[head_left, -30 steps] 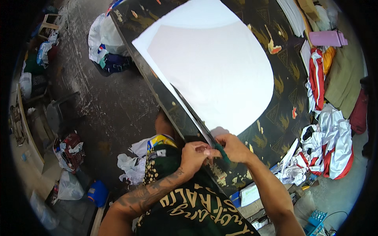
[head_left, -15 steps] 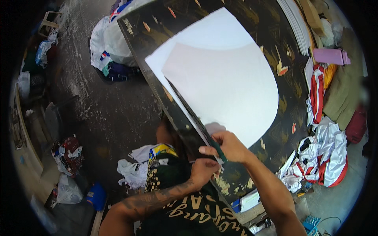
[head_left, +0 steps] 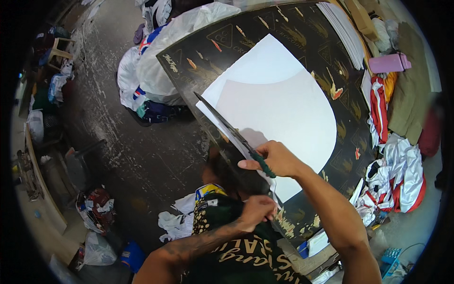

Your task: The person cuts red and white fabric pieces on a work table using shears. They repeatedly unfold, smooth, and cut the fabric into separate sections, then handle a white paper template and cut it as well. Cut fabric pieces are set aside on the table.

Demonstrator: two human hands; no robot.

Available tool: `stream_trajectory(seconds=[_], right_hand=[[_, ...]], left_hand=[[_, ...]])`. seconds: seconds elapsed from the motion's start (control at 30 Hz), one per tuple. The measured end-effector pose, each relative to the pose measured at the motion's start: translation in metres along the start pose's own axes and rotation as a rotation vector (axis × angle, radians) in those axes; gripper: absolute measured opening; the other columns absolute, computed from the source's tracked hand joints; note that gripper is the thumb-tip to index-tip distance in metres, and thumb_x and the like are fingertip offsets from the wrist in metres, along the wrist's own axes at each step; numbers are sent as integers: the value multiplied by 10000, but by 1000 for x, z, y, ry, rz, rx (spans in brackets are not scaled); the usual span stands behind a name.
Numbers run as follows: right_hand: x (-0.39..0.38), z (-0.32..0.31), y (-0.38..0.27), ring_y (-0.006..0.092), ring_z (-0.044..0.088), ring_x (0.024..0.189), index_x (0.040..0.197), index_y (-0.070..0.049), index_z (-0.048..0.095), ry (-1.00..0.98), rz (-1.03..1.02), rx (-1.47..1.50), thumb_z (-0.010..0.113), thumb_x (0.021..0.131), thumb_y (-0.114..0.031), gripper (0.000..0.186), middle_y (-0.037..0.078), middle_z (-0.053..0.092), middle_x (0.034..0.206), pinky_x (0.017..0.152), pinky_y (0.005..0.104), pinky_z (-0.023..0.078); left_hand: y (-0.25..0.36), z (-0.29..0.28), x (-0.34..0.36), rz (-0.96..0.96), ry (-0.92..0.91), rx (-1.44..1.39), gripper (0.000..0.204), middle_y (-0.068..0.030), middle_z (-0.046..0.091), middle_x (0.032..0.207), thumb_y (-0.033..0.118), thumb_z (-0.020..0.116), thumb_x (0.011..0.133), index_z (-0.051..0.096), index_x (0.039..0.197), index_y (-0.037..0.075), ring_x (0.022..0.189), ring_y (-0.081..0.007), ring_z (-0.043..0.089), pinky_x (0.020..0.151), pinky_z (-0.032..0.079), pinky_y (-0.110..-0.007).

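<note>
In my right hand point(head_left: 276, 161) is a long pair of scissors point(head_left: 227, 127) with a dark green wrapped handle. Its blades lie along the left edge of a white sheet point(head_left: 269, 54), their tip close to the sheet's left corner. A narrow white strip shows on the table-edge side of the blades. Over the sheet lies a slightly pinkish white piece point(head_left: 283, 113) with curved edges. My left hand point(head_left: 259, 210) is closed at the table's near edge, pinching the end of a thin white strip point(head_left: 274, 190). Its fingertips are partly hidden.
The dark patterned tabletop point(head_left: 194, 52) has chipped spots. A stack of white sheets point(head_left: 341, 33) sits at its far right. Beyond the right edge lie a pink container point(head_left: 390, 63) and white-red cloth point(head_left: 402, 175). A large bagged bundle point(head_left: 156, 75) stands past the far left edge.
My right hand and the scissors have moved farther up along the sheet's left edge. The gap to my left hand has widened. The whole view has shifted a little.
</note>
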State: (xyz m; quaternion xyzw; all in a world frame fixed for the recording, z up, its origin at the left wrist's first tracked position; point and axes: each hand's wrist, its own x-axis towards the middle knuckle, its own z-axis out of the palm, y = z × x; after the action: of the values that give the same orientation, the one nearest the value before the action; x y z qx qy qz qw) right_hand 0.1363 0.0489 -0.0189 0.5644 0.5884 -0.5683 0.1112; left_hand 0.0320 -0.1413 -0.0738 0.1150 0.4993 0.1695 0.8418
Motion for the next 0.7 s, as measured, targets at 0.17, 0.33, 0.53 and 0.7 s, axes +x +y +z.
stream_trajectory(seconds=[0.17, 0.33, 0.53, 0.7], right_hand=[[-85, 6, 24, 183, 555, 703, 900, -13, 734, 25, 19, 69, 776, 845, -748, 739, 64, 593, 704, 673, 365, 454], [-192, 65, 93, 80, 536, 619, 837, -28, 770, 265, 142, 406, 856, 905, -502, 486, -4, 650, 656, 582, 302, 409], [-243, 154, 147, 88, 524, 591, 790, -4, 747, 422, 332, 629, 881, 886, -454, 480, -3, 602, 625, 577, 314, 421], [-218, 194, 124, 145, 583, 624, 852, 26, 737, 421, 172, 493, 877, 849, -563, 605, 47, 629, 655, 610, 361, 466]], left_hand=[[-46, -167, -76, 543, 830, 519, 85, -84, 724, 803, 83, 768, 890, 758, 945, 19, 705, -156, 690, 644, 547, -362], [-258, -270, -140, -53, 597, 1265, 104, -94, 708, 821, 166, 709, 898, 727, 888, 64, 709, -290, 673, 696, 550, -455], [-166, -278, -114, 165, 743, 1413, 144, -145, 713, 921, 177, 646, 984, 727, 1004, 59, 895, -347, 679, 805, 549, -475], [129, -258, -16, 1146, 879, 1318, 241, -154, 704, 1073, 256, 730, 1005, 710, 1115, 42, 1072, -373, 631, 951, 496, -486]])
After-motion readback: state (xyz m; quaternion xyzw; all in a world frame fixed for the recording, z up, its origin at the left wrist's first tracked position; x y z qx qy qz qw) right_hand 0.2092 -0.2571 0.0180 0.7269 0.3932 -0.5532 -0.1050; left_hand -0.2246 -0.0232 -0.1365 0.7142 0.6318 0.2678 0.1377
